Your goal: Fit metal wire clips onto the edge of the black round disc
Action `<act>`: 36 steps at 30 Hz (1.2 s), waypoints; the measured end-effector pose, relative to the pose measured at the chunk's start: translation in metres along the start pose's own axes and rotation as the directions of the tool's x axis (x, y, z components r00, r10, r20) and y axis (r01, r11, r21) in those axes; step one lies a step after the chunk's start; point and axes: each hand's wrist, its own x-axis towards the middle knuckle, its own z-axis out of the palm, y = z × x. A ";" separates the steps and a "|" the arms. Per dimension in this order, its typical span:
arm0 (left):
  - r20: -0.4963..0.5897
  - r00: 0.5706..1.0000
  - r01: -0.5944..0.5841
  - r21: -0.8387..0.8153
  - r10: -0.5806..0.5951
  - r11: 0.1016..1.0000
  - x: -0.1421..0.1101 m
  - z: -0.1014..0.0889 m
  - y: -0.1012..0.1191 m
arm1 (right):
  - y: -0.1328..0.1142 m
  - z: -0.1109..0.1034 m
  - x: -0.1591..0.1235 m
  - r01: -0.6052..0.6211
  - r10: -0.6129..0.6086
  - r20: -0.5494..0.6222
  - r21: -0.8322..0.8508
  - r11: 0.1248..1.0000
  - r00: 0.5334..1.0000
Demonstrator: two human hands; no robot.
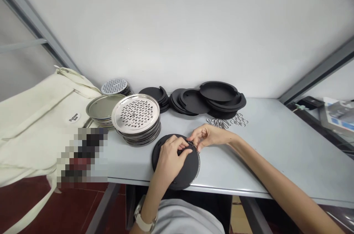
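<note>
The right hand [211,135] was closed in a pinch on a small metal piece [193,144] at the far right rim of a round black disc [190,171], near the worktop's [229,167] front edge. The left hand [170,154] lay curled over the disc; whether it gripped anything was unclear. The step seemed to be working the metal at the rim, calling for a steady disc and fine fingertip control.

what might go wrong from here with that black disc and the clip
The black disc sits close to the table's front edge, so a hard push might tip it off. The small metal clip is pinched at the disc's rim between both hands, the left and the right, and could slip from the fingertips.
</note>
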 end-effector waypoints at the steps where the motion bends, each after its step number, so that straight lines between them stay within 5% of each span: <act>1: -0.003 1.000 -0.005 -0.006 0.005 1.000 0.000 0.000 0.000 | 0.000 0.000 0.000 -0.002 0.002 0.001 -0.001 1.000 1.000; 36: -0.027 1.000 -0.005 -0.030 0.004 1.000 -0.001 0.001 0.001 | -0.007 0.011 -0.012 0.003 -0.012 -0.080 -0.103 0.995 0.997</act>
